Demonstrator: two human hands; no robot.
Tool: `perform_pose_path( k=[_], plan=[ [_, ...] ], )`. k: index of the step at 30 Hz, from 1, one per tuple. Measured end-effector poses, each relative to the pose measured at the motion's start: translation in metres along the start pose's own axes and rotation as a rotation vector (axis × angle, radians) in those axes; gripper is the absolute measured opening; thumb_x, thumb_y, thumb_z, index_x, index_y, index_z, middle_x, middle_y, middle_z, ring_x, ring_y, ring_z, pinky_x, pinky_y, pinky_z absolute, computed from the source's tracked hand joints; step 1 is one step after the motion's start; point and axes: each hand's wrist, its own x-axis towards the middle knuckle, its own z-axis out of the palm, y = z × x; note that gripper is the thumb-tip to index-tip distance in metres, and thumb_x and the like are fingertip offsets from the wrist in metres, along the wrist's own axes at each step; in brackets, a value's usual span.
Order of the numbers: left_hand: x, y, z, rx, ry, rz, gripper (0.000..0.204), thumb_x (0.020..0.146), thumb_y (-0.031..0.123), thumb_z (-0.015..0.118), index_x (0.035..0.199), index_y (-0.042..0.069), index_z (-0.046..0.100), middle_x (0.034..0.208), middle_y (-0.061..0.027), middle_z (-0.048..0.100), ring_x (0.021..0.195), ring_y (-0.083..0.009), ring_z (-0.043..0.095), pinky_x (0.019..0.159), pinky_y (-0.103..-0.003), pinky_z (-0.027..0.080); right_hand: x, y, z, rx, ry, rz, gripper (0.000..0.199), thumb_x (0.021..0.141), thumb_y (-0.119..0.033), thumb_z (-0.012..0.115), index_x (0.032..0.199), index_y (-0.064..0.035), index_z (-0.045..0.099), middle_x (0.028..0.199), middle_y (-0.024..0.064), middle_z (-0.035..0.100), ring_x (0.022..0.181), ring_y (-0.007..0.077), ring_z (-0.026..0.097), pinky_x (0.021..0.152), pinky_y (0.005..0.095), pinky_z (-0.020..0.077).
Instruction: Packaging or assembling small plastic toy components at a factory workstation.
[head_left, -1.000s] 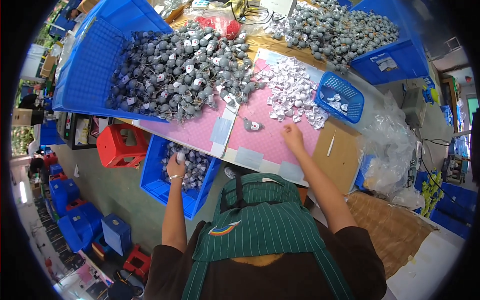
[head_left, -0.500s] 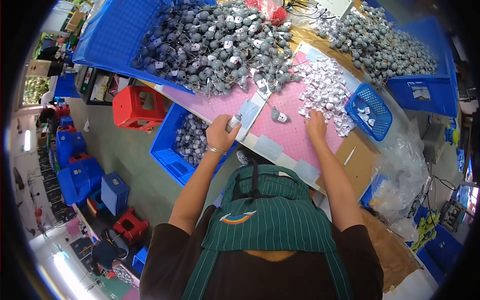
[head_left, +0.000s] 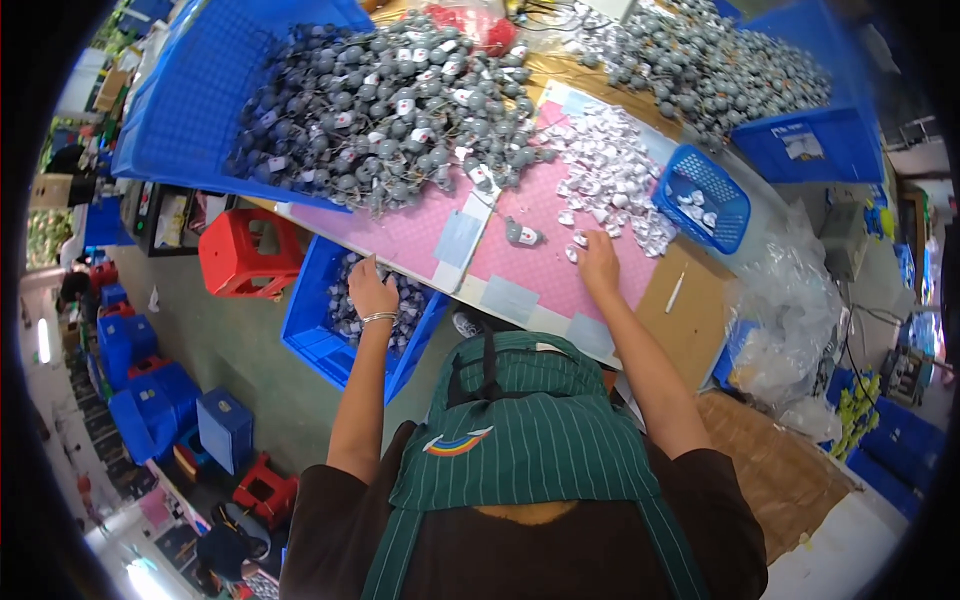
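My left hand (head_left: 372, 292) is over a blue crate (head_left: 300, 318) beside the table, its fingers apart and nothing visible in them. Grey-and-white pieces (head_left: 345, 318) fill the crate beneath it. On the pink mat (head_left: 520, 275), my right hand (head_left: 598, 264) has its fingertips closed at a small white piece (head_left: 579, 240); a second one lies just by them. Left of that hand, a grey rounded piece with a white front (head_left: 522, 234) lies on its side. Beyond it spreads a heap of small white pieces (head_left: 610, 165).
A tipped blue crate (head_left: 180, 130) spills grey pieces with wires (head_left: 370, 120) across the far left. More grey pieces (head_left: 730, 85) lie far right. A blue basket (head_left: 735, 215) with a few white pieces, a white pen (head_left: 676, 292) on cardboard and a red stool (head_left: 245, 250) are nearby.
My left hand has moved from the table edge to over the blue crate, and the grey-and-white piece it held is gone from it. My right hand has drawn back from the white heap.
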Motion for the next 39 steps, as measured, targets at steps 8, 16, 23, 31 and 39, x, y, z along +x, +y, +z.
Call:
perform_pose_path(
  k=[8,16,23,31,39],
  plan=[
    [0.021,0.173,0.053,-0.487,-0.242,0.728,0.023,0.074,0.006,0.051,0.095,0.007,0.061,0.101,-0.0119,0.060,0.096,-0.0295,0.055,0.082,-0.041,0.043,-0.006,-0.017,-0.005,-0.092,-0.137,-0.059,0.034,0.071,-0.013,0.070,0.102,-0.0093,0.058,0.096,0.0136,0.050,0.092,0.0323,0.053,0.074,0.0414,0.0466],
    [0.023,0.190,0.106,-0.026,-0.489,0.790,0.013,0.082,0.016,0.048,0.088,0.011,0.059,0.092,-0.0072,0.057,0.095,-0.0254,0.056,0.080,-0.042,0.044,-0.039,0.023,0.003,0.020,-0.064,-0.008,0.030,0.068,-0.011,0.072,0.094,-0.0070,0.057,0.092,0.0129,0.055,0.085,0.0351,0.056,0.072,0.0420,0.0472],
    [0.009,0.162,0.071,-0.497,-0.544,0.284,0.023,0.074,0.014,0.062,0.097,0.010,0.063,0.084,-0.0125,0.063,0.076,-0.0292,0.061,0.067,-0.038,0.049,-0.048,0.030,-0.006,0.586,-0.187,0.326,0.025,0.078,-0.004,0.063,0.102,-0.0041,0.056,0.087,0.0091,0.062,0.076,0.0180,0.062,0.065,0.0287,0.0495],
    [0.009,0.178,-0.042,-1.612,-0.960,-0.379,0.049,0.079,0.003,0.066,0.124,0.000,0.048,0.108,-0.0082,0.059,0.095,-0.0156,0.059,0.081,-0.028,0.049,-0.030,-0.108,-0.090,1.405,-0.389,0.248,0.022,0.084,-0.001,0.057,0.105,-0.0008,0.055,0.090,0.0079,0.061,0.078,0.0141,0.060,0.068,0.0259,0.0501],
    [0.000,0.182,-0.078,-1.388,-0.682,-0.024,0.059,0.073,-0.003,0.070,0.126,-0.004,0.045,0.112,-0.0119,0.058,0.098,-0.0168,0.058,0.081,-0.028,0.050,-0.036,-0.128,-0.096,1.248,-0.282,-0.015,0.019,0.080,0.003,0.060,0.099,-0.0017,0.059,0.097,0.0045,0.058,0.081,0.0125,0.058,0.066,0.0245,0.0484]
  ],
)
